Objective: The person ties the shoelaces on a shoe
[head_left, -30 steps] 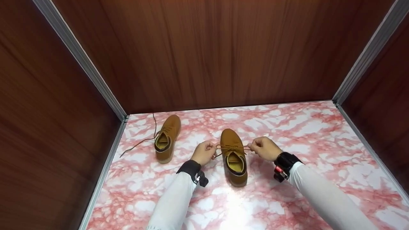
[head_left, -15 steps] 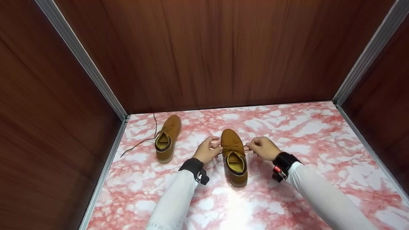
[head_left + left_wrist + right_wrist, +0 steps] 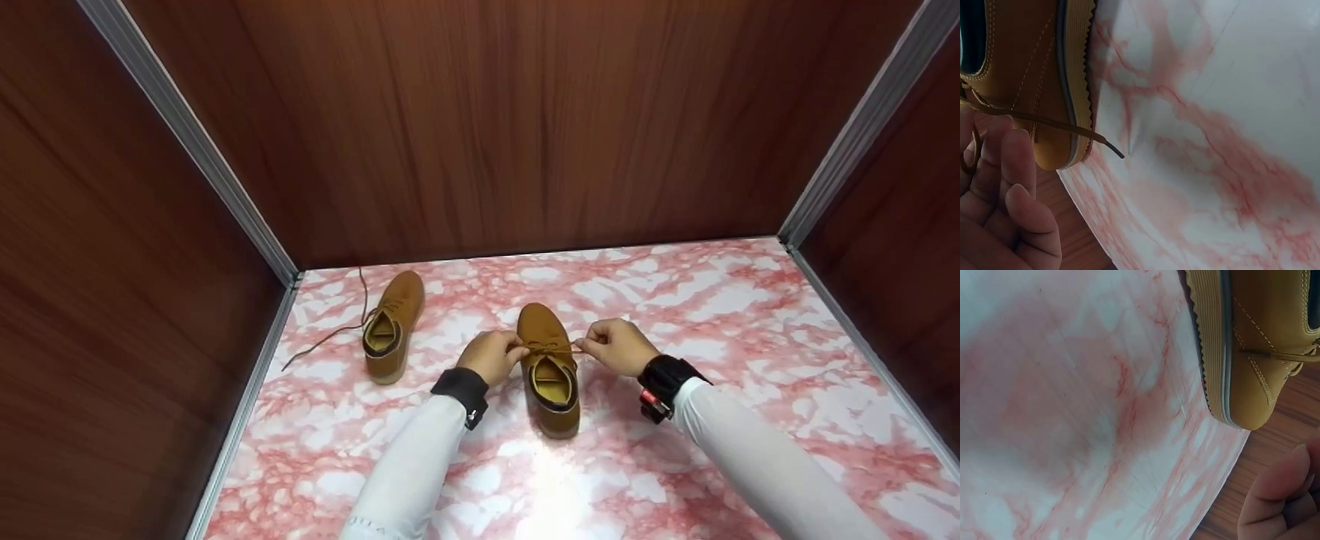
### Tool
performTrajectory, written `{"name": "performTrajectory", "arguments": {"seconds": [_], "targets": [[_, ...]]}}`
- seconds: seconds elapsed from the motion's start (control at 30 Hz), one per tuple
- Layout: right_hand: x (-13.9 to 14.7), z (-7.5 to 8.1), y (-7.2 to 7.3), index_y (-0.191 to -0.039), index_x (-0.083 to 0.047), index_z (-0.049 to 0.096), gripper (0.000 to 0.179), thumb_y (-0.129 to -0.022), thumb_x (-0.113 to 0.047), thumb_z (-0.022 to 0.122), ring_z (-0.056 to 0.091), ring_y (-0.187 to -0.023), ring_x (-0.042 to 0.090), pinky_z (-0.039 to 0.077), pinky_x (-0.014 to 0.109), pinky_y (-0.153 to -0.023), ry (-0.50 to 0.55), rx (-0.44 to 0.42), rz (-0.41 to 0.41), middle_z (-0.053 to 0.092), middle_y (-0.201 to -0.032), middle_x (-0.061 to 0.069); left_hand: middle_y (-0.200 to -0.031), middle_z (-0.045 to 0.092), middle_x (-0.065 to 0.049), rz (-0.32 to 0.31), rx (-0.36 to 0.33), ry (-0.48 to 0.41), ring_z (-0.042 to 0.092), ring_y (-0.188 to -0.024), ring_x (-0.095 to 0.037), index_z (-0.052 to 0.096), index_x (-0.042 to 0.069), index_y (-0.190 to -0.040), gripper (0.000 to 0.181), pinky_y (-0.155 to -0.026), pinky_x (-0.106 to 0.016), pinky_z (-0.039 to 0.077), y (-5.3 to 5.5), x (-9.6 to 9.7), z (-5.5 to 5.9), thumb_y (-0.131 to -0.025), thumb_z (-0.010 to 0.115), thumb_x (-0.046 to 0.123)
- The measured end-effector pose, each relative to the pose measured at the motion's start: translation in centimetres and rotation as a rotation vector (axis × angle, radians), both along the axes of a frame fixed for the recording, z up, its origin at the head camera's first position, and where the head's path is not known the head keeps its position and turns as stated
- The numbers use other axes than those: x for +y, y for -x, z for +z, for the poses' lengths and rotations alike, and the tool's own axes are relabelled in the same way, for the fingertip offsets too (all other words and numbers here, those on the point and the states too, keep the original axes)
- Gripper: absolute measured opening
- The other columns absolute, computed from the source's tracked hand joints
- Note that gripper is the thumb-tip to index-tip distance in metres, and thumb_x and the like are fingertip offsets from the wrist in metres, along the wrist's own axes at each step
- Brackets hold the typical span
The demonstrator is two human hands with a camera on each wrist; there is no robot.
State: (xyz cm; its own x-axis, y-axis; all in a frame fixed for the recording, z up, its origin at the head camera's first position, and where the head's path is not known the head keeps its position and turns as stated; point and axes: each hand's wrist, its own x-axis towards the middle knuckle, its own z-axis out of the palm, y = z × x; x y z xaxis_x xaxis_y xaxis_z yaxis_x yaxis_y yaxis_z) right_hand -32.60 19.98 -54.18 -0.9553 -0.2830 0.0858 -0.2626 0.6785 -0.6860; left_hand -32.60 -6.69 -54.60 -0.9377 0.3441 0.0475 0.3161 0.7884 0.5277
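A tan lace-up shoe [image 3: 541, 324] stands before me, toe pointing away, with its shoelace [image 3: 556, 350] crossed and tied over the opening. At its left side my left hand [image 3: 487, 356] pinches the lace close to the knot. In the left wrist view a lace end [image 3: 1044, 120] passes above the curled fingers and hangs over the sole's edge; the fingertips on the lace are partly cut off. On the other side my right hand [image 3: 619, 349] pinches a stretch of lace drawn out to the right. Only part of that hand [image 3: 1280, 495] enters the right wrist view, beside the shoe.
A matching second shoe [image 3: 397, 322] stands to the left, its long loose lace [image 3: 326, 339] trailing over the red-and-white marbled tabletop [image 3: 712, 315]. Brown wood-grain panels [image 3: 525, 127] with metal corner strips [image 3: 187, 135] close off the back and sides.
My left hand first held a loop out to the left, then loosened its fingers, and now pinches the lace nearer the knot. The right hand has hardly moved; both shoes stayed in place.
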Motion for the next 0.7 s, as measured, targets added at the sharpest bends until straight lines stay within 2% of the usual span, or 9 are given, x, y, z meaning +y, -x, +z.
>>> {"name": "performTrajectory", "arguments": {"seconds": [0.13, 0.3, 0.7], "targets": [[0.0, -0.22, 0.1, -0.066, -0.012, 0.06, 0.034, -0.097, -0.018, 0.073, 0.047, -0.062, 0.01, 0.038, 0.025, -0.064, -0.012, 0.048, 0.005, 0.049, -0.062, -0.009, -0.09, 0.077, 0.0, 0.003, 0.023, 0.04, 0.067, -0.085, -0.016, 0.079, 0.012, -0.097, 0.024, -0.084, -0.036, 0.056, 0.08, -0.14, 0.21, -0.104, 0.066, 0.031], [-0.02, -0.36, 0.17, -0.064, -0.014, 0.057, 0.037, -0.097, -0.017, 0.072, 0.046, -0.061, 0.01, 0.037, 0.025, -0.063, -0.048, 0.071, 0.003, 0.048, -0.061, -0.009, -0.083, 0.072, -0.001, -0.001, 0.042, 0.074, 0.064, -0.08, -0.017, 0.079, 0.008, -0.092, 0.03, -0.08, -0.037, 0.054, 0.28, -0.48, 0.08, -0.104, 0.065, 0.032], [-0.07, -0.56, 0.12, -0.061, -0.016, 0.048, 0.04, -0.096, -0.016, 0.068, 0.044, -0.057, 0.011, 0.035, 0.027, -0.059, -0.119, 0.111, -0.053, 0.041, -0.057, -0.009, -0.072, 0.058, 0.004, -0.024, 0.049, 0.092, 0.056, -0.073, -0.015, 0.07, 0.012, -0.077, 0.034, -0.075, -0.034, 0.05, 0.43, -0.86, 0.14, -0.104, 0.064, 0.033]]}}
